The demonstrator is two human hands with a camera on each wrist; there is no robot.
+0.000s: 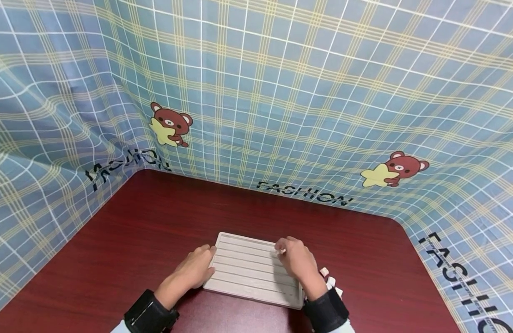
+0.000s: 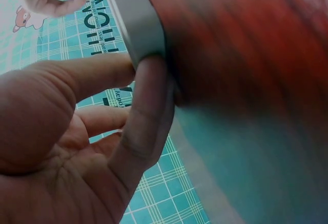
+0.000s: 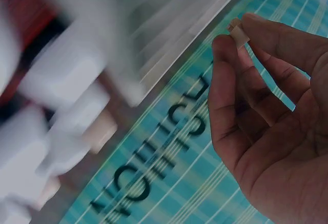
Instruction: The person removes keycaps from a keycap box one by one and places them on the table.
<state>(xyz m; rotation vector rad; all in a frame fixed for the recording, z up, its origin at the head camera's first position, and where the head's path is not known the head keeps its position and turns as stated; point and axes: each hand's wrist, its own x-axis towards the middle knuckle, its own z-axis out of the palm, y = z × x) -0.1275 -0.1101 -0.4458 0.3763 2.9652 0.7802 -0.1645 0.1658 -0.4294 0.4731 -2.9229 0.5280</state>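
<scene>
A pale, shallow board with parallel grooves (image 1: 246,272) lies on the dark red table. At its left edge my left hand (image 1: 194,267) holds on, and in the left wrist view the fingertips pinch the board's edge (image 2: 134,21). Above the board's right part, my right hand (image 1: 299,260) has a small beige block (image 3: 239,36) between thumb and fingertips. The right wrist view shows this block close up, held at the tips. In the head view, the right hand covers part of the board's right edge.
Several small white and beige blocks (image 1: 331,281) lie beside the board's right edge, partly behind my right wrist; they look blurred in the right wrist view. The red table (image 1: 156,217) surrounds the board. A blue checked cloth (image 1: 248,106) with bear prints hangs behind and at both sides.
</scene>
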